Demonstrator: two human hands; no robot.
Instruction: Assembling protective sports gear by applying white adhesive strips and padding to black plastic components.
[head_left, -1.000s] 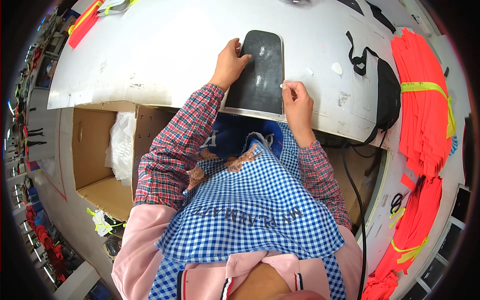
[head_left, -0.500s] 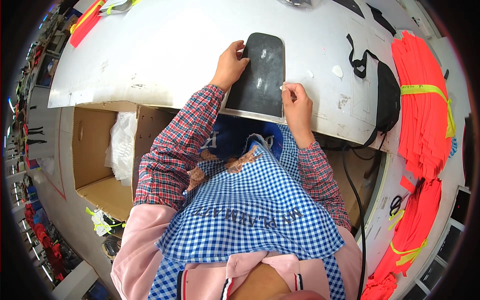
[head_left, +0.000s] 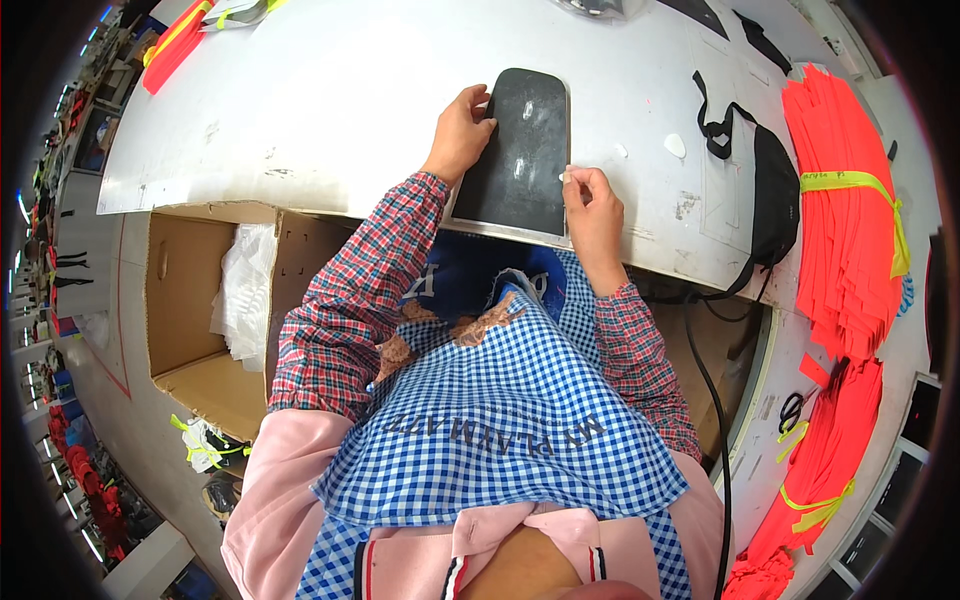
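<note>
A black rounded-top panel lies on the white table, with a pale rim showing along its right and lower edges. At its left edge rests my left hand, thumb and fingers apart, the thumb tip touching the panel. My right hand is beside the lower right edge, thumb and forefinger pinched on a small white piece of chalk. Only the tip of that piece shows. Two more white pieces lie to the right: a larger rounded one and a smaller one.
A black fabric piece with straps lies at the table's right. Beyond it stand red-orange fabric bundles tied with yellow strips. Black scissors are at the lower right. An open cardboard box holding white plastic is below the table's left edge.
Hardly anything differs. The view has shifted very slightly; both hands keep their places at the panel.
</note>
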